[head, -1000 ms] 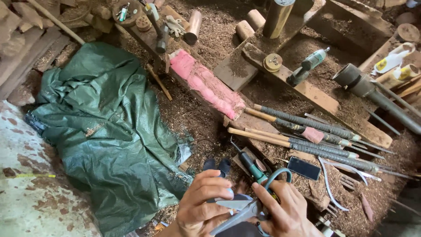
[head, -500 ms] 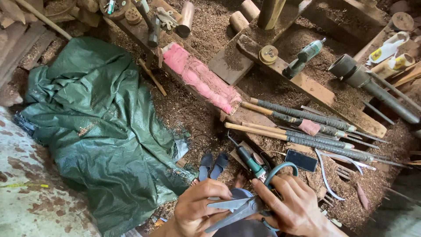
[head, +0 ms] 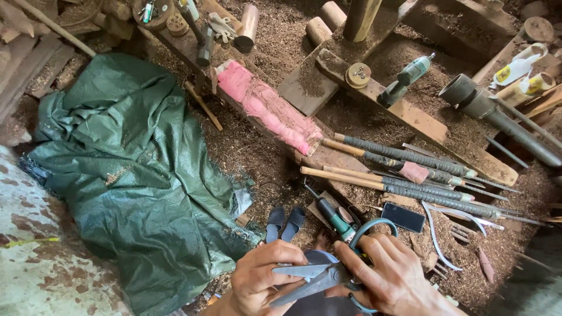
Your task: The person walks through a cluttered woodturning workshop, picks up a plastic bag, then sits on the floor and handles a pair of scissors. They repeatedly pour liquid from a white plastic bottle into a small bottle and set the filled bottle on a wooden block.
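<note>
The floor (head: 275, 158) is thick with wood shavings and sawdust, crossed by rough planks. A crumpled green tarp (head: 134, 175) covers the left side, and a pink cloth bundle (head: 266, 105) lies on a long plank beside it. To the right lie several long tools with wrapped grey grips (head: 410, 175) side by side, and just below them a dark phone (head: 403, 217) lies flat. At the upper right corner stands a white bottle with a yellow label (head: 515, 67), next to a dark pipe (head: 497, 114). A small green bottle (head: 410, 73) rests on a plank near the top.

At the bottom edge, both hands are close together, closed on a pair of grey metal scissors (head: 310, 278) with teal handles. The left hand (head: 260, 284) pinches the blades, which are slightly parted. The right hand (head: 392, 278) grips the handle end. A green-handled tool (head: 333, 216) lies just above the hands, near a pair of blue sandals (head: 284, 222).
</note>
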